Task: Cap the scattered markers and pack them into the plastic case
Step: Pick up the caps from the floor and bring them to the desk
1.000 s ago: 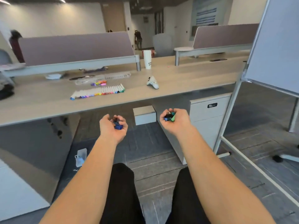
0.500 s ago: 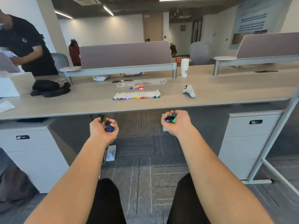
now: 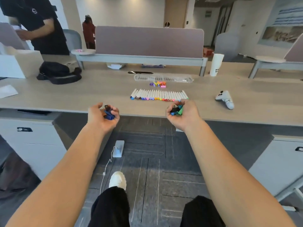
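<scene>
One wide-angle view, from a camera worn on the person's head, faces forward and tilts down. Both forearms rise from the bottom corners to the left hand (image 3: pixel 102 114) and right hand (image 3: pixel 182 112) at mid-frame, close to the lens. Just beyond the fingers (image 3: pixel 116 112) runs the desk (image 3: pixel 98 95) edge; below them, floor (image 3: pixel 147 153).

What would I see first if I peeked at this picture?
Probably the two hands at the near edge of the desk: the left hand grips dark caps, the right hand green and blue caps. Beyond them a long row of white markers with rainbow ends lies on the desk, a small pile of bright caps behind it.
</scene>
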Motion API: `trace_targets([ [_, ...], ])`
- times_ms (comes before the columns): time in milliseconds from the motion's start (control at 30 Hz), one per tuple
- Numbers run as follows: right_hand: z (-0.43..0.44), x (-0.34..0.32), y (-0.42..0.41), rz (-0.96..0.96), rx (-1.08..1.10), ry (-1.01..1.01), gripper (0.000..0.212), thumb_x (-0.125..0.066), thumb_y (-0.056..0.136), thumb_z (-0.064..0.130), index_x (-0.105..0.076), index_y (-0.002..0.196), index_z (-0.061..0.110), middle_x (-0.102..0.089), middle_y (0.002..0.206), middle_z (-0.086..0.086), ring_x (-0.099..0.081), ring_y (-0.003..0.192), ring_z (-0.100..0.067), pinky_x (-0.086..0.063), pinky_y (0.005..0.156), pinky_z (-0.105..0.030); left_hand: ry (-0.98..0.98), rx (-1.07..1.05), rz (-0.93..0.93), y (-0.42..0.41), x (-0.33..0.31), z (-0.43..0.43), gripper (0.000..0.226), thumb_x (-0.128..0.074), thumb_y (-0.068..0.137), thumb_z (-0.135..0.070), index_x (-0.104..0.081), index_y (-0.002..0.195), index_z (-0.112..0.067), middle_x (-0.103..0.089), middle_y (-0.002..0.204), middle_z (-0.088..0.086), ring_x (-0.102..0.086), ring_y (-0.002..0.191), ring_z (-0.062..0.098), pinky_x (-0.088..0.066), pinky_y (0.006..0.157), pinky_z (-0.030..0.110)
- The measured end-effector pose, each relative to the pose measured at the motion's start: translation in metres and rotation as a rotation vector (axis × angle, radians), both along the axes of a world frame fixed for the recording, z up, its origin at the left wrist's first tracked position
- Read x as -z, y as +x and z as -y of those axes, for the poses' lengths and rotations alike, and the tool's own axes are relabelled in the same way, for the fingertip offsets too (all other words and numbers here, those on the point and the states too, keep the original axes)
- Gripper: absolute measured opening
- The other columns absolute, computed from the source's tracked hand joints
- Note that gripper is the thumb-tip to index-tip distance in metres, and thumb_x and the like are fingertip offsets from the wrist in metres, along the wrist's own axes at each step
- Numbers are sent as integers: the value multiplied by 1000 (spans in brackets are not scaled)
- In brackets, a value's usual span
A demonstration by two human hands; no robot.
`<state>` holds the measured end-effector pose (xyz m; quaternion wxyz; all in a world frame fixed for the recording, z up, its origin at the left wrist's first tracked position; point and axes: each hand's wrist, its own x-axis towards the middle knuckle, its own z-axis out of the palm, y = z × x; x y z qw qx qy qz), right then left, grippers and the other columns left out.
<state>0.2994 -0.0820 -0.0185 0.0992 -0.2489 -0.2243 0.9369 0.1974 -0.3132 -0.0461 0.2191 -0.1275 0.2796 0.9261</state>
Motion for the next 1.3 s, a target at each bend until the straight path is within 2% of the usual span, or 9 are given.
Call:
trace_targets([
  [133,-14,-2,-50,3,-5,31,21,-43,98,21,-50,84,8,-50,78,-9,-52,64,-17,-49,46,-23,-10,81,-84,-53,-15,-15,37,-34,99,-34,-45,71,-13,-48,66,1,-48,54,10,-33,39,16],
  [233,-23,3,-78,50,16,57,26,-42,99,23,-51,80,7,-51,86,-12,-55,70,-19,-51,49,-22,-15,95,-91,-86,-22,-23,40,-34,98,-36,-46,67,-14,-47,67,1,-47,53,11,-31,42,16],
  [300,-29,6,-96,85,45,85,27,-41,99,23,-51,79,6,-51,87,-13,-53,67,-19,-50,48,-21,-12,104,-78,-104,-23,-28,41,-34,99,-35,-46,66,-13,-48,68,2,-48,53,13,-32,44,17],
  [467,-46,2,-140,128,34,159,25,-40,95,19,-49,75,9,-54,80,-11,-48,53,-17,-41,42,-18,-5,98,-77,-142,-21,-31,37,-37,98,-32,-46,68,-12,-49,70,4,-49,56,14,-35,45,17],
  [800,-80,-15,-192,67,25,202,27,-40,97,21,-49,75,8,-51,70,-10,-46,53,-17,-41,43,-19,-89,59,-144,-177,-32,-47,31,-38,95,-29,-44,69,-15,-48,69,1,-48,57,13,-34,47,17],
  [933,-105,-7,-212,91,14,212,30,-40,98,22,-48,73,10,-50,61,-7,-45,52,-15,-38,42,-19,-192,98,-150,-194,-29,-80,27,-39,95,-29,-43,71,-16,-47,68,0,-47,57,12,-31,47,16],
  [1067,-137,5,-243,121,-1,246,26,-40,97,20,-47,73,13,-49,59,-5,-46,53,-12,-37,42,-19,-346,142,-148,-219,-17,-122,25,-41,96,-27,-44,74,-15,-47,66,2,-44,55,11,-32,41,17],
  [1233,-169,17,-279,208,14,348,5,-48,92,16,-50,89,11,-47,89,-9,-49,64,-17,-45,47,-22,-702,250,-270,-252,-20,-174,16,-49,97,-19,-50,82,-13,-51,68,4,-50,61,13,-42,42,18],
  [1300,-179,20,-293,252,-1,421,5,-49,91,9,-52,95,9,-46,95,-12,-47,69,-18,-46,48,-23,-886,325,-342,-272,-23,-195,11,-54,95,-12,-53,84,-12,-53,71,6,-51,60,13,-44,44,19],
])
